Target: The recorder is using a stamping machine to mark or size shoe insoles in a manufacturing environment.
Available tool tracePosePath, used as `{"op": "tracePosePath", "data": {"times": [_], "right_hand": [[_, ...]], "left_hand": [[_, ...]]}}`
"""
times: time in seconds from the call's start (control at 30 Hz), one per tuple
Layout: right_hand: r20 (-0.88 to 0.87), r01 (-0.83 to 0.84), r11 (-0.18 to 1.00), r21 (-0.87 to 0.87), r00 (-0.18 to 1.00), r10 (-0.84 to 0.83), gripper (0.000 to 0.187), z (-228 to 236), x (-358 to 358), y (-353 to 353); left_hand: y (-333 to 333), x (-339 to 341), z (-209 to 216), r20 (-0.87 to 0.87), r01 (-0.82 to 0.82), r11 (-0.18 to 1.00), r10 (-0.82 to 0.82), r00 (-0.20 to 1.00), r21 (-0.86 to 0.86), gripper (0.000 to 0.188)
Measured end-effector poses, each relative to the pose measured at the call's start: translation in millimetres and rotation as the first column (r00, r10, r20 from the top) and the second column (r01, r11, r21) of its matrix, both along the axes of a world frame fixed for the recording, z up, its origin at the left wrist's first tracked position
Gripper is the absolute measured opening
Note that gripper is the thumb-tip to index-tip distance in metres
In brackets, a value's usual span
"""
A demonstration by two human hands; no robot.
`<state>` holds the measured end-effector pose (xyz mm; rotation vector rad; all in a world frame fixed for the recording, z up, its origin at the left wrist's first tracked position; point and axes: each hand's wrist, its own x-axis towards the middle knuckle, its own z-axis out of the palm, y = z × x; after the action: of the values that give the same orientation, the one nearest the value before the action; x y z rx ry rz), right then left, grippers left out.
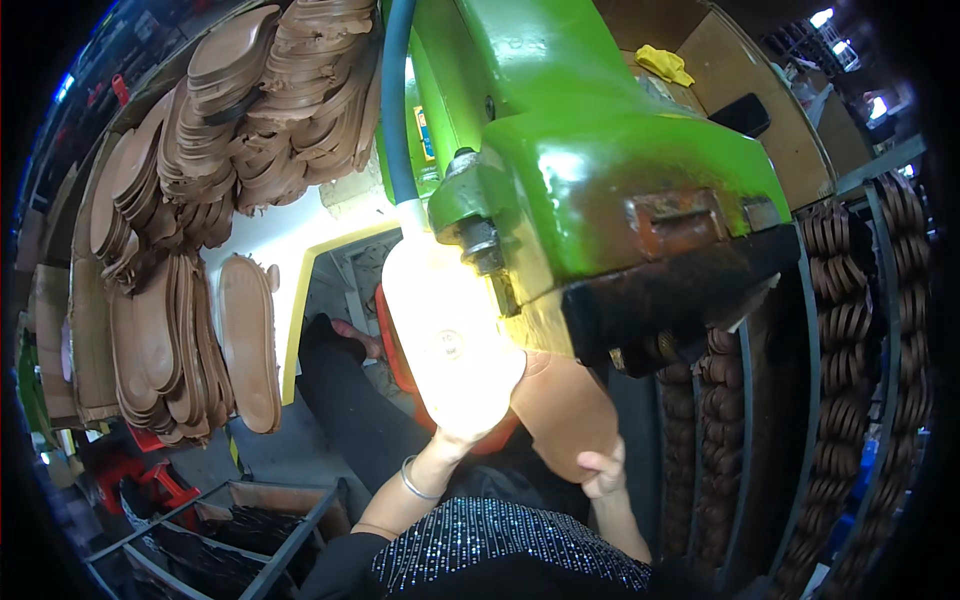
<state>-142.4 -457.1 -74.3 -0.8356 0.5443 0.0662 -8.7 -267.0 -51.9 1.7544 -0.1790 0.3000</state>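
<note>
A flat brown shoe sole (pixel 568 412) is held below the head of the green machine (pixel 620 190), its far end reaching in under the metal part. My right hand (pixel 606 472) grips the near end of the sole, thumb on top. My left hand (pixel 462 440) is at the sole's left side, below a glaring white lamp (pixel 450 345). Glare and the lamp hide its fingers, so I cannot see whether it touches the sole. A bracelet circles my left wrist.
Stacks of brown soles (pixel 170 340) stand on the left beside a single sole (pixel 250 340) on a yellow-edged table (pixel 300 300). Racks with brown soles (pixel 840 350) line the right. A metal-framed cart (pixel 290 560) holds dark pieces. A cardboard box (pixel 750 60) lies behind the machine.
</note>
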Motion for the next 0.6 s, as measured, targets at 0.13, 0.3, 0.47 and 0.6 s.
{"op": "tracePosePath", "data": {"times": [0.13,0.3,0.47,0.6], "right_hand": [[0.102,0.113,0.984,-0.138,0.99,-0.099,0.066,23.1,30.3,-33.3],[0.189,0.132,0.951,-0.28,0.979,-0.08,0.051,40.8,88.2,-61.7],[0.282,0.129,0.961,-0.245,0.958,-0.057,0.043,47.0,132.2,-56.9],[0.213,0.2,0.974,-0.104,0.961,-0.175,0.038,42.0,136.6,-32.3]], "left_hand": [[6.4,0.2,4.7,0.069,0.035,0.985,-0.048,0.997,0.169,0.03],[22.5,-1.5,7.2,-0.089,0.147,0.977,-0.163,0.983,-0.156,0.03],[48.1,5.9,26.4,-0.023,0.175,0.979,-0.178,0.984,-0.107,0.025],[74.5,-2.3,33.6,-0.152,0.111,0.957,-0.156,0.976,-0.268,0.033]]}}
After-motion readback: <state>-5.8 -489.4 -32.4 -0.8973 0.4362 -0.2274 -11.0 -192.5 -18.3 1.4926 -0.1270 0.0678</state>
